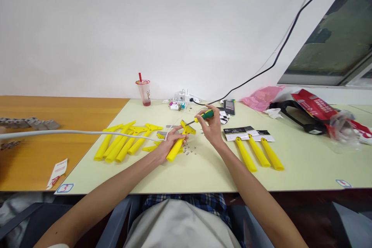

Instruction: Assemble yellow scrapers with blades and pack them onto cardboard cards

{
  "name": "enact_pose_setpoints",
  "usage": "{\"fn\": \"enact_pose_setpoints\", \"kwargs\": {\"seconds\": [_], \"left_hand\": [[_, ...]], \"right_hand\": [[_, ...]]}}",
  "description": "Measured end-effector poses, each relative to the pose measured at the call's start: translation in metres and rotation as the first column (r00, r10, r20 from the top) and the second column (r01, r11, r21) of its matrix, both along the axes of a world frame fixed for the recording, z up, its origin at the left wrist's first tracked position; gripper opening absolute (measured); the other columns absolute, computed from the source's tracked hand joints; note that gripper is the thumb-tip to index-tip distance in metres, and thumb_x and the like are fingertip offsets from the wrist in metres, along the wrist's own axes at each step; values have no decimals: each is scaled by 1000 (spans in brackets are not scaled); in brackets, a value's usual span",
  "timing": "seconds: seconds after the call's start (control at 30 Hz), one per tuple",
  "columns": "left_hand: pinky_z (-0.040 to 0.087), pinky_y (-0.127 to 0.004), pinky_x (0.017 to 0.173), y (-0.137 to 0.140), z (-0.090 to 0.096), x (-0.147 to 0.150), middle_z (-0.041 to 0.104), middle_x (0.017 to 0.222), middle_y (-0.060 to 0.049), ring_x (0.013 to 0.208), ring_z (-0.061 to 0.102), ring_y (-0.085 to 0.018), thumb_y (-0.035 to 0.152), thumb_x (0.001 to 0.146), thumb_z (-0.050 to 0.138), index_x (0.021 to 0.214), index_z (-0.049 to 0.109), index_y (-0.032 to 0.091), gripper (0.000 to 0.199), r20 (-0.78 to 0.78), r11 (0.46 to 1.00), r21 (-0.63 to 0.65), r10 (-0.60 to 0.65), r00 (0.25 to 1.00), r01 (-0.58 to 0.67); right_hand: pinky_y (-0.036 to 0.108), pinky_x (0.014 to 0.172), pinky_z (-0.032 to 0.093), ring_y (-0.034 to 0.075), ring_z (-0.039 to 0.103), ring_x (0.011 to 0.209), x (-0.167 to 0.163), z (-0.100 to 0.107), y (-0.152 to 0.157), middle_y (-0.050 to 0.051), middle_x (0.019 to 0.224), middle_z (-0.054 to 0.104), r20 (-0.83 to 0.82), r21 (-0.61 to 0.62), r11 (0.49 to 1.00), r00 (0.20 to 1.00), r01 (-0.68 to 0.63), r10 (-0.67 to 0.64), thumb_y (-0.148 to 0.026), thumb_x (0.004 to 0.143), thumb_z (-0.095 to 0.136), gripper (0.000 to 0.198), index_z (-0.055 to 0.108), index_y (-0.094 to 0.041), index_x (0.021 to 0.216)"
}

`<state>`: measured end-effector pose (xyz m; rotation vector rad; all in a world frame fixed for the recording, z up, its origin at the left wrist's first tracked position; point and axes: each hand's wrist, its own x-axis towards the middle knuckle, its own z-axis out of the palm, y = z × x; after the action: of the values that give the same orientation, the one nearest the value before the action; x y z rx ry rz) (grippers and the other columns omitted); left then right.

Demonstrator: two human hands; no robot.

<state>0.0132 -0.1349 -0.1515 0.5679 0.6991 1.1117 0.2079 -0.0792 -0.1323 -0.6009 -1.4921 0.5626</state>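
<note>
My left hand (172,139) is closed around a yellow scraper (175,150), its handle slanting down toward me. In my right hand (212,127) is a screwdriver (208,114) with a green and yellow handle, its shaft pointing left at the scraper's head. Whether the tip sits in a screw is too small to tell. Small screws (190,149) lie scattered on the table just below the hands. Loose yellow head pieces (149,148) and thin grey blades (173,126) are partly hidden behind my left hand. Several yellow scraper handles (112,148) with heads lie to the left.
Three carded scrapers (258,153) lie at the right. A drink cup (145,93) with a straw stands by the wall, near a power strip (181,96). A white cable (87,132) crosses from the left. A pink bag (261,99) and a red package (314,104) occupy the back right.
</note>
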Motion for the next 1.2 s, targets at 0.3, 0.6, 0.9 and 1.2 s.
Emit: {"fn": "enact_pose_setpoints", "kwargs": {"seconds": [0.3,0.6,0.9,1.2], "left_hand": [[52,-25,67,-2,1,1,75,99,-7,66,66,-12,7,66,89,135,53,20,79,-29,999,34,32,999,-31],[52,-23,68,-4,5,0,74,98,-5,67,66,-12,8,67,89,128,49,24,75,-53,998,9,66,996,-66],[49,-22,64,-9,9,3,73,96,-3,68,66,-12,13,66,92,129,48,25,77,-92,999,26,45,995,-43],[53,-25,68,-9,4,3,76,93,-4,66,68,-13,18,68,92,125,56,22,68,-166,988,137,99,981,-76]], "right_hand": [[40,85,67,23,75,91,0,-1,2,3,102,71,-5,-23,997,998,68,-68,-56,96,82,62,54,-32,146],[45,97,65,24,79,106,-1,0,-2,7,118,74,28,-40,990,990,-136,137,-51,101,77,54,51,-32,145],[37,82,66,21,75,89,0,-3,6,1,110,66,25,-67,994,996,86,-85,-59,82,93,56,63,-30,119],[32,66,60,16,60,72,1,2,2,-2,95,61,8,-46,973,974,226,-225,-57,75,98,56,62,-27,107]]}}
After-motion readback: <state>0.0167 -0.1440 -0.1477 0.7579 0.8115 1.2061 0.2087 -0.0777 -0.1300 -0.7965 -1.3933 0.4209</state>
